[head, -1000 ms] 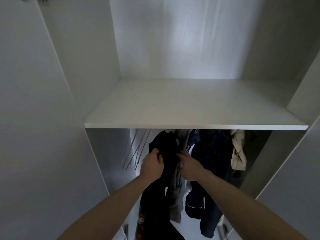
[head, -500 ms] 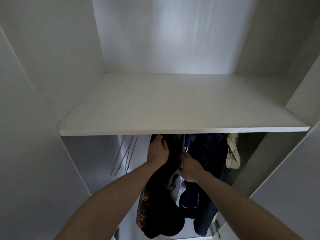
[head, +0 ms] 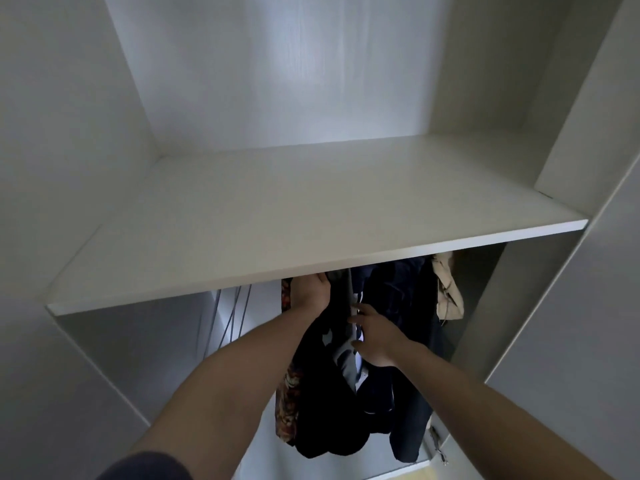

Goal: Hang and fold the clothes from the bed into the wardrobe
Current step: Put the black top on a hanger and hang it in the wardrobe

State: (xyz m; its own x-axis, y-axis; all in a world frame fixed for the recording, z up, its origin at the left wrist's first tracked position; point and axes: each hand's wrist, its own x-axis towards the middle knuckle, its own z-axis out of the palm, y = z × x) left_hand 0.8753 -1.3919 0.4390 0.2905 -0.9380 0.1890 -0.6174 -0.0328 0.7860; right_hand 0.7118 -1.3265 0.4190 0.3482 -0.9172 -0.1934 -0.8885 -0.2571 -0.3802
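Inside the white wardrobe, a black garment (head: pixel 325 403) hangs from under the shelf (head: pixel 242 237). My left hand (head: pixel 310 291) reaches up to its top just below the shelf's front edge and grips it; the fingertips and the rail are hidden by the shelf. My right hand (head: pixel 372 336) is lower and to the right, its fingers spread and touching the hanging clothes beside the black garment. A red patterned garment (head: pixel 287 393) hangs to the left of the black one. Dark navy clothes (head: pixel 398 299) hang to its right.
Bare wire hangers (head: pixel 225 317) hang at the left of the hanging space. A beige garment (head: pixel 448 292) hangs at the far right. The wardrobe's side panel (head: pixel 588 341) stands close on the right, and its left wall (head: pixel 52 168) on the left.
My left hand has gone higher with the top of the black garment, up to the shelf's edge. My right hand has let go, dropped lower and spread its fingers. The view has tilted.
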